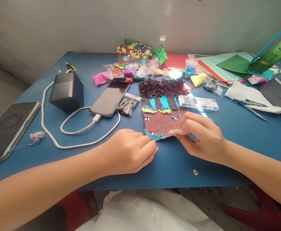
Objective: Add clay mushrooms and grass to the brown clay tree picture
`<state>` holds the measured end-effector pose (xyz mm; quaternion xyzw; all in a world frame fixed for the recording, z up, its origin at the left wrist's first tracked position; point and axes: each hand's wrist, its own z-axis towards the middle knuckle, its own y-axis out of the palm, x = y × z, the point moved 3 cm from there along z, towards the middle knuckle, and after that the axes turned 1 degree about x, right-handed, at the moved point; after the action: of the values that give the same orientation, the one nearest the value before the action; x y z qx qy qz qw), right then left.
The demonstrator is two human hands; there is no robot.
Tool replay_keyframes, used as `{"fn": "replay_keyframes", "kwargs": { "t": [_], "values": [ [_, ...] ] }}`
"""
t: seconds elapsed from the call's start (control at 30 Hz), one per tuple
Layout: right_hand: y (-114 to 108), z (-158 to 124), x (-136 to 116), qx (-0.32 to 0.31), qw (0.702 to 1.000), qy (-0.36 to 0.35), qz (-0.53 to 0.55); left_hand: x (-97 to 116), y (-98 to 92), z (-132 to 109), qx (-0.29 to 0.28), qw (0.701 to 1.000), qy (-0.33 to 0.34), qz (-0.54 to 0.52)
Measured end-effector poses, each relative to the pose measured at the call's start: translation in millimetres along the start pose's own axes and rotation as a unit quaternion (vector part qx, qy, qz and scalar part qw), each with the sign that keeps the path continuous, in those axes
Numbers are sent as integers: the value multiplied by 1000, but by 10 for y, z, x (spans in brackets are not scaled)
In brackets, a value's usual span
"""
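Note:
A clay picture (164, 123) lies before me, with dark purple foliage along its top, brown trunks, small clay mushrooms and a teal clay patch (156, 136) at its lower left corner. My right hand (200, 134) is closed in a pinch on a small piece of teal clay (176, 132) above the picture's lower right edge. Beside the lower left corner, my left hand (133, 150) rests with its fingers curled together. Whatever those fingers may hold is hidden.
On the left are a phone (11, 128), a black power bank (66, 91) and a cable to another phone (110, 98). Clay packets (101, 78) and a second clay picture (133, 57) lie behind. A clear plastic case (198, 103) and compass (250, 106) are at right.

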<state>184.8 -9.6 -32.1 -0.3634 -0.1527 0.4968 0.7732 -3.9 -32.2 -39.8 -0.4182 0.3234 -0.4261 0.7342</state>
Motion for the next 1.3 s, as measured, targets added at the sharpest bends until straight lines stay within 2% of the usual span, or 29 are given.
{"fn": "replay_keyframes", "kwargs": {
  "t": [0.23,0.33,0.43,0.53,0.67,0.83,1.1,1.3],
  "values": [
    [-14,16,-28,-20,1000,-21,-1,9,5,3,4,1000,2,2],
    [-23,15,-16,-9,1000,-7,6,7,5,4,11,1000,5,-1],
    [-30,18,16,-8,999,14,-30,4,15,-2,9,1000,6,-9],
    [-21,30,43,-30,997,26,-72,7,32,-3,-3,1000,2,-14],
    [16,8,32,-88,994,20,-60,13,35,5,-4,1000,-12,-14],
    [48,-118,-9,-144,986,-28,-85,10,33,0,-8,1000,-21,-22],
    [37,-166,-59,-170,978,-62,-102,12,61,-17,0,999,-28,-19],
    [49,-218,-145,-167,983,-49,-66,15,78,-17,0,1000,-23,-19]
  ]
}}
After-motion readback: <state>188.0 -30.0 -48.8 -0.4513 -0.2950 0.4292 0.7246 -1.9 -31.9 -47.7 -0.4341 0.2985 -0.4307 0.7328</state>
